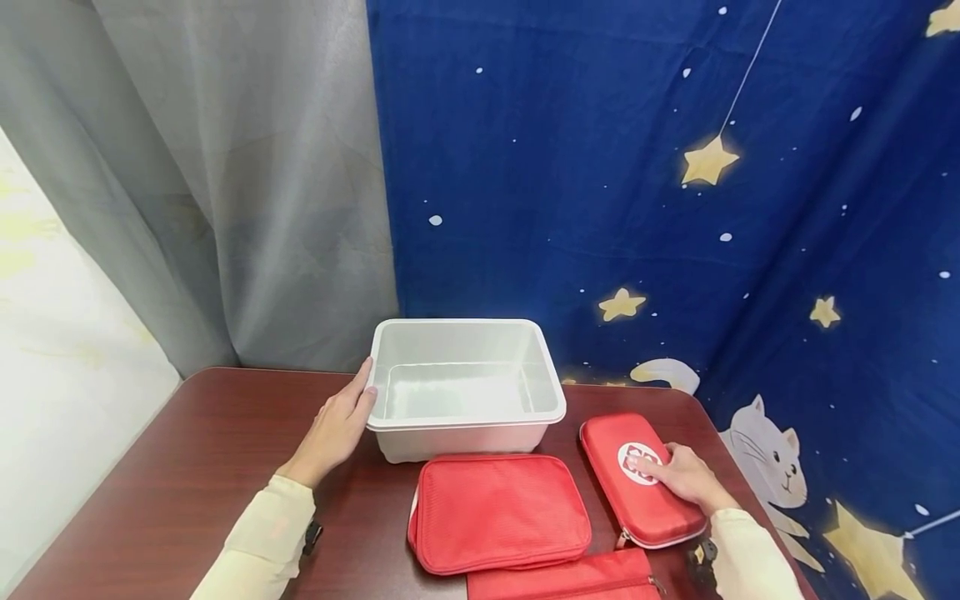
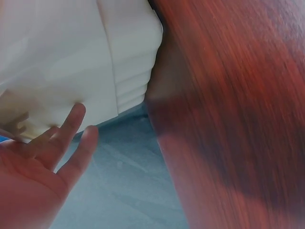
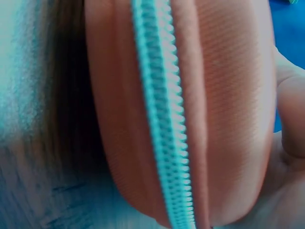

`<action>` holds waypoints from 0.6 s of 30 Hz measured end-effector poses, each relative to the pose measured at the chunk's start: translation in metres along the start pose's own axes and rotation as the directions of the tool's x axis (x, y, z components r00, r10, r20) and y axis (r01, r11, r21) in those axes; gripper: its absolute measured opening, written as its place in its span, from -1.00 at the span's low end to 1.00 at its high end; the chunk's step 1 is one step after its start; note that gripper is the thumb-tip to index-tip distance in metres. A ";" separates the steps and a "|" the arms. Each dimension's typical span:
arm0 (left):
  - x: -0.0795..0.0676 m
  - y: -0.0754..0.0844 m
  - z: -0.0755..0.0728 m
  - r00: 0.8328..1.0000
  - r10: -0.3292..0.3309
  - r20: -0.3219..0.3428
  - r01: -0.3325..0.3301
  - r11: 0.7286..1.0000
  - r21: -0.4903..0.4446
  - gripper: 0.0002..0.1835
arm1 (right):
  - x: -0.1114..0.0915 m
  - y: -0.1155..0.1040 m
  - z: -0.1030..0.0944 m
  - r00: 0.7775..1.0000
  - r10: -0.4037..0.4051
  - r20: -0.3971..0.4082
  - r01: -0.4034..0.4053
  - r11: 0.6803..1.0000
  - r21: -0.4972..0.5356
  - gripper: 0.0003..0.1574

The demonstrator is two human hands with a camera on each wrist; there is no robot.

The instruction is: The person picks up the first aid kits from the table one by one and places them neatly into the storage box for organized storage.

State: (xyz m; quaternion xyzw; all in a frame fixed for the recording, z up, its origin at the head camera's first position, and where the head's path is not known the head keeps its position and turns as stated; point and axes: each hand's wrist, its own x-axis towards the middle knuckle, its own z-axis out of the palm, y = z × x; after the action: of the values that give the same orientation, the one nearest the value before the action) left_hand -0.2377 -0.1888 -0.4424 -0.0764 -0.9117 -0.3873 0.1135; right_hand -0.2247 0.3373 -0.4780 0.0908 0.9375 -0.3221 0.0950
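Observation:
A white plastic bin (image 1: 465, 437) stands at the back of the table, its inside bare. My left hand (image 1: 335, 429) is at the bin's left side, with fingertips at the rim. In the left wrist view, the fingers (image 2: 71, 126) extend fairly straight against the bin's outer wall (image 2: 57, 62). On the right, my right hand (image 1: 686, 477) grips a red zippered first-aid case (image 1: 626, 492), thumb over the round white emblem on top. The right wrist view shows the case's zipper (image 3: 164, 114) up close, with part of the hand (image 3: 290, 119) at the right edge; the other fingers are hidden.
A red fabric pouch (image 1: 502, 512) lies in front of the bin, overlapping a flatter red zippered pouch (image 1: 570, 579) at the near edge of view. The brown wooden table (image 1: 202, 467) ends before a grey curtain (image 1: 300, 208) and a blue star-print curtain (image 1: 540, 183).

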 end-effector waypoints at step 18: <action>0.000 0.000 0.001 1.000 -0.030 0.006 0.030 0.997 -0.069 -0.41 | -0.004 0.008 0.001 0.997 -0.068 0.028 0.065 0.993 0.102 -0.02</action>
State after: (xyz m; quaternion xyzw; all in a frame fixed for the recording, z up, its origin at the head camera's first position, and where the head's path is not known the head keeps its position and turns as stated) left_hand -0.2382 -0.1878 -0.4433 -0.0676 -0.8991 -0.4201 0.1028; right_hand -0.2190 0.3421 -0.4825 0.0592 0.9209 -0.3735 0.0941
